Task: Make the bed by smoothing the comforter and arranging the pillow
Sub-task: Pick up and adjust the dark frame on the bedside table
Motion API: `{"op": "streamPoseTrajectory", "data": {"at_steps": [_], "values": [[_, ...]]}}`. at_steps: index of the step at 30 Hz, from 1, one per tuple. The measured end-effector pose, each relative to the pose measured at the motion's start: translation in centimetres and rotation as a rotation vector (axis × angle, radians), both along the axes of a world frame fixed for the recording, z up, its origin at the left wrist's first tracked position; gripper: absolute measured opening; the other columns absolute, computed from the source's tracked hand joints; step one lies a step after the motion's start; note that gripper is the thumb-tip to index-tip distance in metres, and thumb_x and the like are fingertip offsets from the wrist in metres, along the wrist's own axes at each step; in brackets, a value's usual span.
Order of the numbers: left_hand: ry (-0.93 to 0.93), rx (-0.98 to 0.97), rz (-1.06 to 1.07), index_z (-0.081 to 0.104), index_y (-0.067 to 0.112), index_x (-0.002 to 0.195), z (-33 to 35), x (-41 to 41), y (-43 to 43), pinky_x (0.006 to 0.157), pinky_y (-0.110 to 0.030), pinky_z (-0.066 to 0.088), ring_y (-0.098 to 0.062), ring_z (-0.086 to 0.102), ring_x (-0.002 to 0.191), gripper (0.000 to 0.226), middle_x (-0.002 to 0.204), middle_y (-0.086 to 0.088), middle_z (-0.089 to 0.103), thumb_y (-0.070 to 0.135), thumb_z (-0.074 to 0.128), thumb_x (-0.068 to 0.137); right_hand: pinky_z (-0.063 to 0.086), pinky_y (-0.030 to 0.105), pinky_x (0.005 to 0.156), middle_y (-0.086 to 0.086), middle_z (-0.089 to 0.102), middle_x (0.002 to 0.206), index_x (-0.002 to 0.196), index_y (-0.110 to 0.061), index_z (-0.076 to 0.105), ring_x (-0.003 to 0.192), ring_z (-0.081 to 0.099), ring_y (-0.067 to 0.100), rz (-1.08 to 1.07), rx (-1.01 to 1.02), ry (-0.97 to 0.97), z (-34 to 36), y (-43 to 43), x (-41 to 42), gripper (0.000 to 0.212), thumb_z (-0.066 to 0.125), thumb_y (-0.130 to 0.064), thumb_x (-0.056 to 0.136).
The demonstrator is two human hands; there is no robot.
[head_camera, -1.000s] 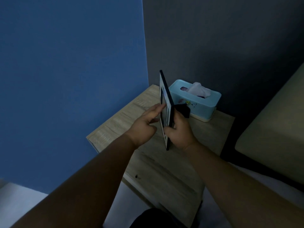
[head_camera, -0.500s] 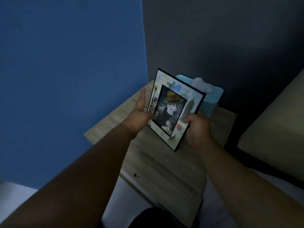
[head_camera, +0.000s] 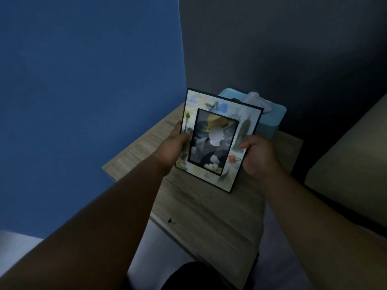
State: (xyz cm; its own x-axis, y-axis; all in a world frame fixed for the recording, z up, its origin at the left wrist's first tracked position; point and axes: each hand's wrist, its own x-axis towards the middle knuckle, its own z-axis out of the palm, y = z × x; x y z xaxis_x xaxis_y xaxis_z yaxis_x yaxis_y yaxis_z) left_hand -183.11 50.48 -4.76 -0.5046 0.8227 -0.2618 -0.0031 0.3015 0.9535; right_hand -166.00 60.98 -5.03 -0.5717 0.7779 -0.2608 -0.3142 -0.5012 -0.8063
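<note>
A flat blue wall fills the left side, and it meets a dark grey wall above the far corner of the light wooden counter. Over the middle of the counter the left hand holds the left border of a black-edged picture frame with a painted pale border. Its grip pinches the frame, the thumb on the front and the fingers behind. The frame leans back and faces the person. It is not clear if its lower corner touches the counter.

Behind the frame, at the far edge, stands a light blue tissue box with a white tissue coming out. The right hand pinches the right border in the same way.

Pale white bedding lies just beside the right edge of the counter. Further right is a beige cushioned block; whether it is a pillow cannot be told.
</note>
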Motion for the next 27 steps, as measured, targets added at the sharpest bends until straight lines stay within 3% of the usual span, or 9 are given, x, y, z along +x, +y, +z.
{"op": "streamPoseTrajectory", "data": {"at_steps": [2, 4, 6, 8, 11, 16, 22, 24, 27], "values": [[-0.076, -0.003, 0.058, 0.038, 0.027, 0.139, -0.1, 0.0, -0.1, 0.106, -0.034, 0.033, -0.015, 0.045, 0.124, 0.054, 0.143, 0.001, 0.044, 0.053, 0.036, 0.092, 0.05, 0.035, 0.069, 0.006, 0.066, 0.061, 0.062, -0.01, 0.066, 0.059, 0.065, 0.022, 0.022, -0.048, 0.076, 0.3, -0.4, 0.0, 0.035, 0.038, 0.001, 0.08], [-0.106, -0.017, 0.081, 0.042, 0.024, 0.138, -0.3, -0.2, -0.1, 0.112, -0.043, 0.028, -0.02, 0.041, 0.13, 0.063, 0.144, -0.002, 0.045, 0.063, 0.032, 0.089, 0.054, 0.037, 0.079, 0.008, 0.073, 0.084, 0.087, -0.01, 0.072, 0.079, 0.069, 0.023, 0.027, -0.073, 0.216, 0.7, -0.7, 0.0, 0.023, 0.049, -0.018, 0.086], [-0.104, 0.005, 0.083, 0.045, 0.028, 0.135, 0.1, -0.1, -0.2, 0.112, -0.046, 0.028, -0.021, 0.043, 0.129, 0.061, 0.141, -0.002, 0.048, 0.064, 0.028, 0.089, 0.05, 0.042, 0.092, 0.011, 0.067, 0.114, 0.116, -0.013, 0.063, 0.106, 0.063, 0.026, 0.035, -0.093, 0.324, 0.9, -1.0, 0.0, 0.049, 0.049, -0.045, 0.082], [-0.099, 0.038, 0.079, 0.048, 0.032, 0.132, 0.5, 0.1, -0.1, 0.111, -0.045, 0.03, -0.02, 0.046, 0.126, 0.057, 0.137, 0.0, 0.052, 0.063, 0.023, 0.091, 0.05, 0.044, 0.091, 0.012, 0.059, 0.128, 0.132, -0.014, 0.049, 0.116, 0.057, 0.029, 0.049, -0.116, 0.348, 0.9, -1.1, 0.0, 0.073, 0.043, -0.062, 0.077], [-0.103, 0.05, 0.084, 0.047, 0.033, 0.133, 0.7, 0.3, -0.1, 0.111, -0.046, 0.03, -0.021, 0.046, 0.126, 0.058, 0.138, -0.001, 0.052, 0.063, 0.02, 0.091, 0.053, 0.042, 0.085, 0.011, 0.062, 0.125, 0.135, -0.016, 0.047, 0.113, 0.06, 0.028, 0.071, -0.14, 0.348, 0.6, -1.1, -0.1, 0.076, 0.029, -0.069, 0.084], [-0.096, 0.055, 0.074, 0.045, 0.032, 0.135, 0.5, 0.1, -0.4, 0.11, -0.04, 0.03, -0.02, 0.043, 0.129, 0.059, 0.14, -0.001, 0.049, 0.062, 0.019, 0.092, 0.037, 0.048, 0.106, 0.012, 0.052, 0.137, 0.137, -0.019, 0.043, 0.124, 0.051, 0.028, 0.032, -0.101, 0.291, 0.5, -1.2, -0.9, 0.067, 0.023, -0.063, 0.091], [-0.097, 0.005, 0.108, 0.042, 0.031, 0.137, 0.1, -0.2, -0.4, 0.113, -0.047, 0.025, -0.023, 0.039, 0.132, 0.068, 0.145, -0.002, 0.043, 0.07, 0.024, 0.085, 0.04, 0.045, 0.103, 0.011, 0.053, 0.135, 0.137, -0.019, 0.044, 0.122, 0.052, 0.027, 0.023, -0.107, 0.289, 0.6, -1.3, -0.9, 0.064, 0.023, -0.06, 0.092], [-0.098, 0.011, 0.109, 0.035, 0.033, 0.14, 0.1, -0.1, -0.4, 0.114, -0.04, 0.018, -0.021, 0.032, 0.136, 0.068, 0.15, 0.0, 0.035, 0.071, 0.023, 0.085, 0.041, 0.046, 0.101, 0.012, 0.055, 0.133, 0.136, -0.019, 0.045, 0.12, 0.054, 0.028, 0.008, -0.103, 0.247, 0.7, -1.3, -0.6, 0.064, 0.025, -0.06, 0.092], [-0.076, 0.005, 0.1, 0.024, 0.034, 0.144, 0.9, 0.4, -0.9, 0.103, -0.033, 0.017, -0.02, 0.021, 0.141, 0.063, 0.155, 0.003, 0.023, 0.065, 0.022, 0.089, 0.048, 0.044, 0.093, 0.012, 0.063, 0.123, 0.13, -0.017, 0.053, 0.111, 0.06, 0.027, -0.076, -0.097, 0.084, 1.1, -1.6, 0.0, 0.065, 0.031, -0.063, 0.089]]}}
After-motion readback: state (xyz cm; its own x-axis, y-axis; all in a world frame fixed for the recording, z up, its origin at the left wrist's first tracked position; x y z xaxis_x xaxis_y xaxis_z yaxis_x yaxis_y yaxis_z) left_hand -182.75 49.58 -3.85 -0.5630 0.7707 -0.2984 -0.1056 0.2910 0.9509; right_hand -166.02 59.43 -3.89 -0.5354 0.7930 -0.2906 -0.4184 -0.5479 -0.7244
